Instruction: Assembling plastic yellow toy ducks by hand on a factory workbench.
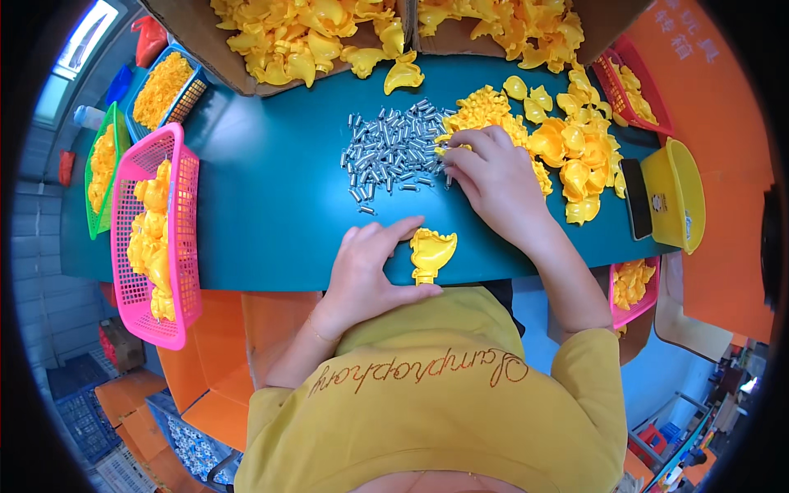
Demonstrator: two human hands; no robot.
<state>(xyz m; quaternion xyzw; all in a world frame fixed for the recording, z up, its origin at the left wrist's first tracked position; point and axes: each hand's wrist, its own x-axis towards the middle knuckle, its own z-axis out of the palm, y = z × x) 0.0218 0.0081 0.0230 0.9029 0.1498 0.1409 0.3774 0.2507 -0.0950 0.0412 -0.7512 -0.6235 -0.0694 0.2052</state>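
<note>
My left hand (366,263) is by the near edge of the green table, holding a yellow plastic shell part (431,253) between thumb and index finger. The part has a jagged rim and a short stem toward the thumb. My right hand (497,177) reaches over the boundary between a heap of small silver metal cylinders (390,148) and a heap of small yellow pieces (493,111). Its fingertips are pinched around a small yellow piece (454,149), partly hidden by the fingers.
Larger yellow shells (582,156) lie at the right. Cardboard boxes of yellow parts (304,37) stand at the back. A pink basket (182,222) holds yellow figures at the left. A phone (635,199) leans by a yellow bin (674,197); a red basket (657,123) is behind.
</note>
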